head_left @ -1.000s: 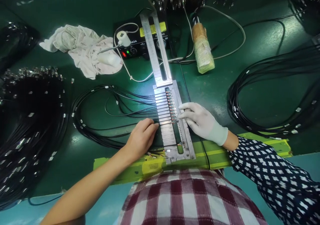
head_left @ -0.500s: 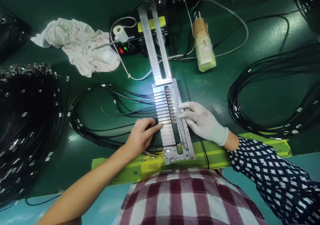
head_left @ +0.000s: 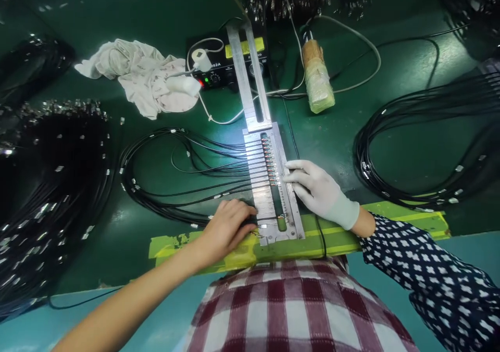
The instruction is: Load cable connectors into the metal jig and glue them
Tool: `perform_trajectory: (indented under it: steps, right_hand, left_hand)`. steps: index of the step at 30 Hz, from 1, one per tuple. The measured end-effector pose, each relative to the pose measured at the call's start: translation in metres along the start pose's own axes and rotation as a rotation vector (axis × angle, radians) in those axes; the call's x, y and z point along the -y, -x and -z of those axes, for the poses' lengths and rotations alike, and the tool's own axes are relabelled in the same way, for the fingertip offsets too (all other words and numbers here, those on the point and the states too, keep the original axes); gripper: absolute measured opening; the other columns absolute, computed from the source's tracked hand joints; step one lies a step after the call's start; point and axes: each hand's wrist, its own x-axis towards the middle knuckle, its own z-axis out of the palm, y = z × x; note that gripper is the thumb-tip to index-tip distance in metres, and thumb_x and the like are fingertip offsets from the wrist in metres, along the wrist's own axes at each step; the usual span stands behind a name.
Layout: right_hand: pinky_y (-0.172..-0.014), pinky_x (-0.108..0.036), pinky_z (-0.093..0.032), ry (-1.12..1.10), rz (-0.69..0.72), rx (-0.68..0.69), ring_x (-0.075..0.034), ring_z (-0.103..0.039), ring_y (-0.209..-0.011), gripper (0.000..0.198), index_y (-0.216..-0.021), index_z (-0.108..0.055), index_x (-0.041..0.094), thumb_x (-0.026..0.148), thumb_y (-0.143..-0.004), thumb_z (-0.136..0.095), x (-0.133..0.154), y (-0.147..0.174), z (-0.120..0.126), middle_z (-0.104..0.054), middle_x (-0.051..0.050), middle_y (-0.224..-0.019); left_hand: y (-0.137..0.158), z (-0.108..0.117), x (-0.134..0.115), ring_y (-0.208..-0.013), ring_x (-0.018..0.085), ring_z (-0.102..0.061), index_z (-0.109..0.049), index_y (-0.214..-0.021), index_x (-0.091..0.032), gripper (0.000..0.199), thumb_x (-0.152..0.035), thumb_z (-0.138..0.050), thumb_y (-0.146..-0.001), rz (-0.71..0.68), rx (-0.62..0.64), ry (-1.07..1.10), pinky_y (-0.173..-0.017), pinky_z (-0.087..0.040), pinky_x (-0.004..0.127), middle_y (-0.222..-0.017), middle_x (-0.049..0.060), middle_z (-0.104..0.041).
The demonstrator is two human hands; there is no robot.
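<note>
1. One green table (head_left: 339, 143) bears it all.
2. Black cables lie in loose bundles: a left pile (head_left: 58, 185), a right coil (head_left: 367, 175) and a middle coil (head_left: 167, 215). The middle one sits just left of the fixture, probably so its strands can run straight across. I make out six bundles, the far ones dim.
3. One metal fixture (head_left: 292, 211) stands mid-table at the near edge, likely for easy reach. One slotted metal arm (head_left: 241, 71) reaches away from its far end.
4. Two hands flank it. The bare left hand (head_left: 230, 224) is partly curled at its near left edge; whether it pinches a cable I cannot tell. The gloved right hand (head_left: 318, 193), loosely half open, rests fingertips on the right rail, seemingly to steady it, with nothing visibly gripped.
5. Farther off are one cloth (head_left: 144, 81), one black control box (head_left: 219, 76) and one wrapped handle (head_left: 318, 81), apparently set beyond the working space.
6. Cable ends (head_left: 269, 159) line the far part of the slot, evenly spaced as if for order; too fine to count surely. One more lies separately near.
</note>
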Motion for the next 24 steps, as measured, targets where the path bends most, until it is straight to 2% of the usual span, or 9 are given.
perform_trajectory:
  steps: [2,4,8,10,15,24]
  right_hand:
    - [-0.099,-0.053,-0.051,-0.010,-0.017,-0.008,-0.030,-0.057,-0.119,0.022,-0.109,-0.065,0.021,0.012,-0.095,-0.050,0.001,0.002,0.000,-0.056,-0.012,-0.131]
    - [-0.099,-0.052,-0.051,-0.026,-0.026,-0.010,-0.029,-0.057,-0.118,0.021,-0.107,-0.065,0.021,0.012,-0.095,-0.050,0.001,0.001,0.000,-0.056,-0.012,-0.130]
    - [-0.099,-0.051,-0.052,-0.042,-0.031,-0.013,-0.028,-0.057,-0.119,0.019,-0.107,-0.065,0.020,0.014,-0.096,-0.051,0.000,-0.002,0.001,-0.055,-0.012,-0.130]
    - [-0.100,-0.050,-0.052,-0.046,-0.031,-0.014,-0.028,-0.057,-0.119,0.019,-0.107,-0.065,0.020,0.014,-0.096,-0.050,0.000,-0.002,0.001,-0.055,-0.012,-0.131]
    - [-0.101,-0.048,-0.051,-0.068,-0.027,-0.011,-0.027,-0.057,-0.119,0.020,-0.106,-0.066,0.020,0.012,-0.096,-0.051,-0.001,-0.002,0.002,-0.055,-0.011,-0.130]
    - [-0.096,-0.047,-0.053,-0.076,-0.024,-0.023,-0.026,-0.059,-0.113,0.018,-0.103,-0.065,0.021,0.012,-0.095,-0.051,-0.001,-0.004,0.002,-0.056,-0.010,-0.126]
  left_hand:
    - [0.002,-0.002,-0.003,-0.090,0.016,-0.055,-0.057,-0.107,-0.020,0.011,-0.019,-0.049,-0.099,0.002,-0.031,0.089,-0.079,-0.045,0.029,-0.096,0.004,-0.063]
    - [-0.001,-0.003,-0.001,-0.090,0.015,-0.056,-0.057,-0.107,-0.019,0.014,-0.015,-0.047,-0.099,-0.015,-0.118,0.096,-0.078,-0.047,0.026,-0.096,0.005,-0.060]
    - [-0.012,0.000,0.009,-0.083,0.015,-0.052,-0.056,-0.114,-0.016,0.021,-0.012,-0.042,-0.098,-0.095,-0.264,-0.241,-0.071,-0.047,0.026,-0.094,0.006,-0.056]
    - [-0.016,0.003,0.014,-0.081,0.016,-0.051,-0.056,-0.115,-0.015,0.024,-0.011,-0.040,-0.098,-0.122,-0.267,-0.360,-0.069,-0.046,0.027,-0.093,0.006,-0.055]
    - [-0.018,0.009,0.019,-0.079,0.015,-0.051,-0.057,-0.119,-0.016,0.030,-0.011,-0.037,-0.098,-0.164,-0.248,-0.467,-0.067,-0.044,0.025,-0.092,0.005,-0.055]
    - [-0.020,0.013,0.019,-0.079,0.015,-0.052,-0.058,-0.119,-0.015,0.030,-0.009,-0.039,-0.096,-0.204,-0.259,-0.474,-0.067,-0.045,0.024,-0.092,0.006,-0.055]
